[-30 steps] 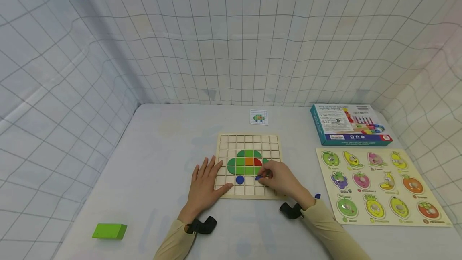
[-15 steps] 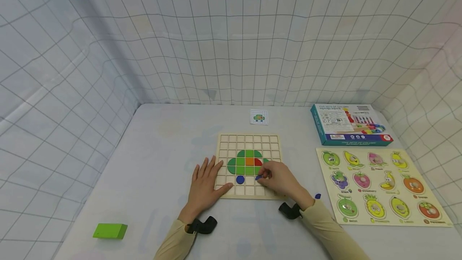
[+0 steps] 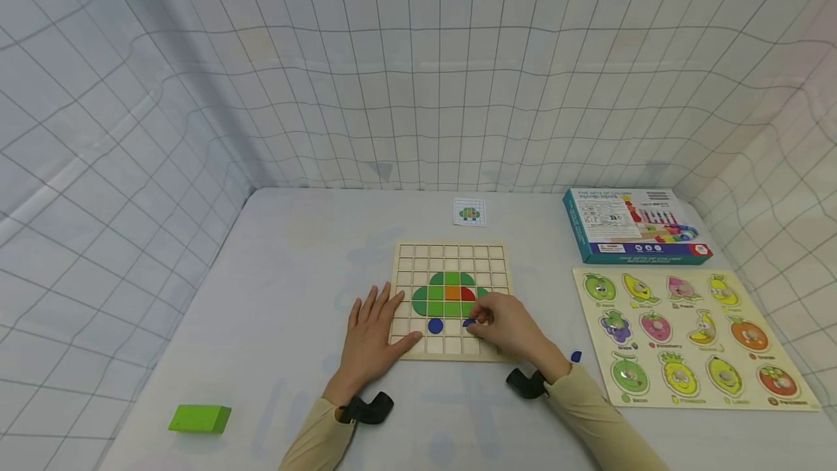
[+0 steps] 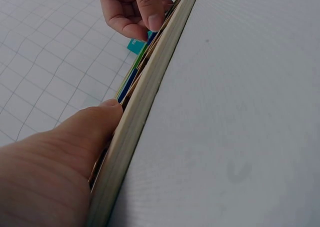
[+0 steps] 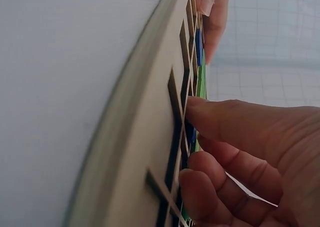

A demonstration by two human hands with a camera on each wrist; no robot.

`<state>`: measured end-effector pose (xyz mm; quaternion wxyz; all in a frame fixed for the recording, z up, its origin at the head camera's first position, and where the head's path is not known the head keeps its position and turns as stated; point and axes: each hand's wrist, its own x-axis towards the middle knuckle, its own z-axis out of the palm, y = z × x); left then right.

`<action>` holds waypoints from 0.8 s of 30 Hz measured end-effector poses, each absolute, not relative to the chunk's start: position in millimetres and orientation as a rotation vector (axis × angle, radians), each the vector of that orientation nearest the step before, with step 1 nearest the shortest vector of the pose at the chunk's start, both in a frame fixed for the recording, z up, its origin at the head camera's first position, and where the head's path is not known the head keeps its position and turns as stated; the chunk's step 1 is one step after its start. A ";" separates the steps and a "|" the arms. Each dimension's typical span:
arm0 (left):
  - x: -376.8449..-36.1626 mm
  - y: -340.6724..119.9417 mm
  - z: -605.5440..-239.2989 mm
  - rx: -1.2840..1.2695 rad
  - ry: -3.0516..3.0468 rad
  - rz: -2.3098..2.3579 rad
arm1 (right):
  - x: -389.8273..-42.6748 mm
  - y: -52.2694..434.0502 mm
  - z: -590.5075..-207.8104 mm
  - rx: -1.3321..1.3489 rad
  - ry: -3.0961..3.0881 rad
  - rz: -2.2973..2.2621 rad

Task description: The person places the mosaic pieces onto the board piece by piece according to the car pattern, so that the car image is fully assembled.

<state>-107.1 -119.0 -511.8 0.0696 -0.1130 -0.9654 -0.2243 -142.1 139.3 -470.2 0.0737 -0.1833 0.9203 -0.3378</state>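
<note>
Two hands work at the grid board [image 3: 451, 302] on the counter [image 3: 288, 325]: left hand [image 3: 373, 336] lies flat, steadying its edge; right hand [image 3: 506, 325] still pinches a blue piece [image 3: 468, 323], seemingly lowered slightly into a bottom-row cell since earlier.

The person shows as two forearms and two bare hands. Both arms wear long, close-fitting sleeves of a pale tan or beige cloth; the left sleeve [image 3: 314, 436] ends at the wrist, and the right sleeve [image 3: 598, 420] does the same, with soft folds along it. Just past each cuff sits a small black device, strapped on like a band: the one on the left wrist [image 3: 366, 408] has a short rounded barrel sticking out toward 3 o'clock, the one on the right wrist [image 3: 524, 382] a similar stubby shape toward 9 o'clock. The left hand [image 3: 370, 336] and right hand [image 3: 511, 328] wear no gloves, rings or watch. Fingernails are short and unpainted.
</note>
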 end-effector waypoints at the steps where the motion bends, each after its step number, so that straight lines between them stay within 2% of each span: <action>1: -107.0 -118.9 -512.0 -0.339 -2.908 -0.675 | -141.2 140.7 -469.6 -0.545 2.758 -1.017; 8: -105.0 -118.3 -511.8 -0.340 -2.912 -0.677 | -131.3 166.3 -461.7 -0.479 2.780 -1.039; 24: -106.9 -118.9 -511.6 -0.347 -2.900 -0.664 | -106.2 269.9 -449.8 -0.225 2.890 -0.923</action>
